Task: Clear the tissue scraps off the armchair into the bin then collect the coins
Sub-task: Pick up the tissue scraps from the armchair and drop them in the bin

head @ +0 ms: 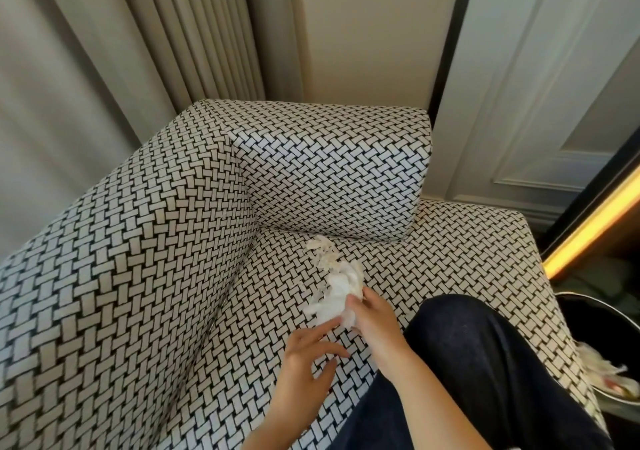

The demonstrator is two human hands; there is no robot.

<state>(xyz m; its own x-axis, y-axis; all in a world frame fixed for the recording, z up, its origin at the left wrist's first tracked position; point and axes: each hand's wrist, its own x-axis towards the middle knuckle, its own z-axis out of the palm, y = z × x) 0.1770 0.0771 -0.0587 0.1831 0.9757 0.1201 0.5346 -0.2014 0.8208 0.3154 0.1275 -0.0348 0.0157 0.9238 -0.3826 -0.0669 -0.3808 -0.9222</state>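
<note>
**White crumpled tissue scraps (341,288) gathered up on a black-and-white basket-weave fabric armchair (145,276)**

The armchair fills most of the view, with its broad arm on the left, its block-shaped back cushion (332,179) behind and its flat seat running to the right. Beige pleated curtains (114,51) hang behind the arm, and a white moulded wall panel (540,79) rises behind the right end of the seat. A leg in dark navy trousers (485,363) rests on the front of the seat. Just beside the seat's right edge stands a dark round bin with a shiny metal rim (595,325), and pale crumpled scraps already lie inside it.

Both hands are over the middle of the seat. The right hand (375,314) has its fingers curled round a bunched wad of the tissue scraps, gripping it just above the fabric. The left hand (310,356) is below and to the left, fingers loosely extended and holding nothing, its fingertips (330,326) touching the wad's lower edge.

More tissue scraps lie loose on the seat in a thin trail from the wad back towards the foot of the back cushion. The view shows no coins.
</note>
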